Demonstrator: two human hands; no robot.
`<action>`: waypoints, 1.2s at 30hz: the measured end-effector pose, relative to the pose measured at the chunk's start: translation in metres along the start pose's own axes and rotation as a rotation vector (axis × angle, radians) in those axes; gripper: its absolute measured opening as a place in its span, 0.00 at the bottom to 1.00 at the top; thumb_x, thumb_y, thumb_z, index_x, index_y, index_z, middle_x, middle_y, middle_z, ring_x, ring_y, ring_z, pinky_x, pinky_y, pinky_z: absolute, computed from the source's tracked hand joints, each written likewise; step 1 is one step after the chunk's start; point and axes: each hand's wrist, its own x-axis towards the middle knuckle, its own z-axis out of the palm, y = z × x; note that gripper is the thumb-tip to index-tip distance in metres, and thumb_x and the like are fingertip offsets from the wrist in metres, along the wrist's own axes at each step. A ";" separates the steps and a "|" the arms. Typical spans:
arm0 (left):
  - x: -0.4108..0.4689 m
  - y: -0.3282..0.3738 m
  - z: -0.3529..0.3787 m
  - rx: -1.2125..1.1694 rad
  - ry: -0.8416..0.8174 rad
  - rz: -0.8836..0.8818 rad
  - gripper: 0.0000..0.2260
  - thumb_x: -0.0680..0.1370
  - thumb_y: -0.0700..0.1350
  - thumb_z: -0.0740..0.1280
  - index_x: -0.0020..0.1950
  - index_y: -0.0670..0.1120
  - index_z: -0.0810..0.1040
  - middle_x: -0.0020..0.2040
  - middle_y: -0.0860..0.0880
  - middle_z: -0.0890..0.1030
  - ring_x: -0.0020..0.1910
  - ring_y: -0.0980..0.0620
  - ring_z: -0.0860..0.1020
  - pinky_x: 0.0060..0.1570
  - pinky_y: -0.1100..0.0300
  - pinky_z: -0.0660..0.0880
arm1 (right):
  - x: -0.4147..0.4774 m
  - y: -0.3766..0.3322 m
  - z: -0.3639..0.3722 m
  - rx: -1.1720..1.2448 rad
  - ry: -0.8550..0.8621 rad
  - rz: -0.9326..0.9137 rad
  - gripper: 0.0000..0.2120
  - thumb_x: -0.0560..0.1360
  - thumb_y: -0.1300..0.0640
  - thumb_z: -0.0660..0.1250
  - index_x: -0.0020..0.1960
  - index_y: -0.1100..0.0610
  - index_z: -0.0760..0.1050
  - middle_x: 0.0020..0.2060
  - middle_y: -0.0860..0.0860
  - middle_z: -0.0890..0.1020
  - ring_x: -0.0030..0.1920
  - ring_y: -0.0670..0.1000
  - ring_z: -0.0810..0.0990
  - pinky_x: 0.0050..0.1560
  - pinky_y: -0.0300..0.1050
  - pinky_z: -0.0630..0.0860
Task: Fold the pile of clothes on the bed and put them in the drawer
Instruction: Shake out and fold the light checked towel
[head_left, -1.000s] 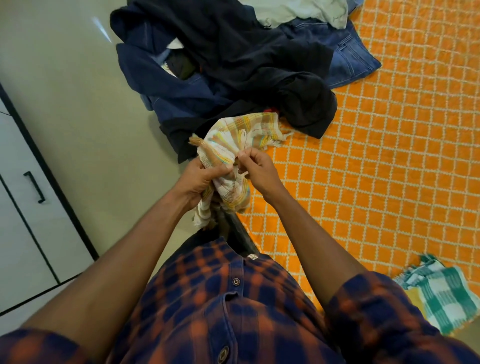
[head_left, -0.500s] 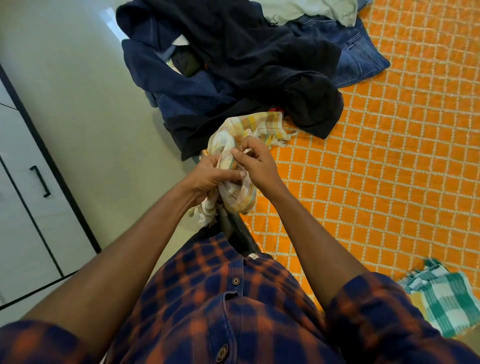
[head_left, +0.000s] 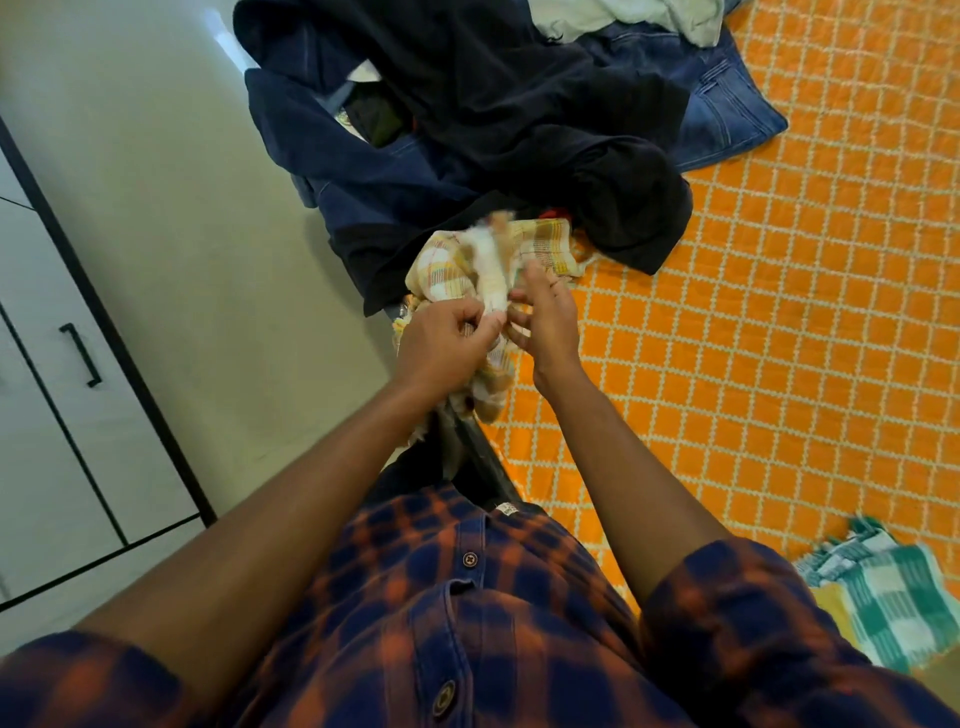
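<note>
1. Head view: the left hand (head_left: 447, 345) grips the yellow checked cloth (head_left: 441, 267), which lies against the near edge of the pile of clothes (head_left: 493, 130) on the bed (head_left: 779, 312).
2. The right hand (head_left: 548, 325) is close beside the left. Its fingers, pinching half a second ago, are now spread loose and only brush the cloth.
3. A blurred strip of the cloth now stands up between the hands, towards the pile.
4. A green checked cloth (head_left: 893, 597) stays well apart from the pile, on its near side.
5. A white cabinet (head_left: 52, 415) stands left of the pile.
</note>
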 end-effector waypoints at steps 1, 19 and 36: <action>-0.002 0.001 0.001 0.130 0.035 0.078 0.18 0.78 0.52 0.69 0.30 0.51 0.69 0.28 0.54 0.70 0.29 0.57 0.69 0.30 0.57 0.63 | -0.003 0.000 -0.002 -0.069 -0.064 -0.016 0.14 0.80 0.43 0.67 0.51 0.55 0.76 0.43 0.55 0.78 0.39 0.53 0.78 0.41 0.48 0.77; 0.004 0.005 0.002 -0.665 -0.093 -0.425 0.17 0.79 0.58 0.68 0.53 0.44 0.82 0.47 0.50 0.86 0.47 0.54 0.85 0.50 0.57 0.80 | -0.007 -0.005 -0.003 0.514 -0.335 0.307 0.20 0.84 0.52 0.57 0.65 0.66 0.76 0.50 0.61 0.84 0.52 0.61 0.82 0.59 0.57 0.76; 0.003 0.005 -0.005 -0.902 -0.285 -0.536 0.20 0.77 0.46 0.73 0.63 0.34 0.78 0.60 0.32 0.80 0.61 0.33 0.79 0.64 0.38 0.75 | -0.007 0.012 0.000 -0.200 0.035 -0.130 0.13 0.82 0.56 0.64 0.40 0.53 0.79 0.41 0.48 0.83 0.44 0.47 0.81 0.48 0.50 0.78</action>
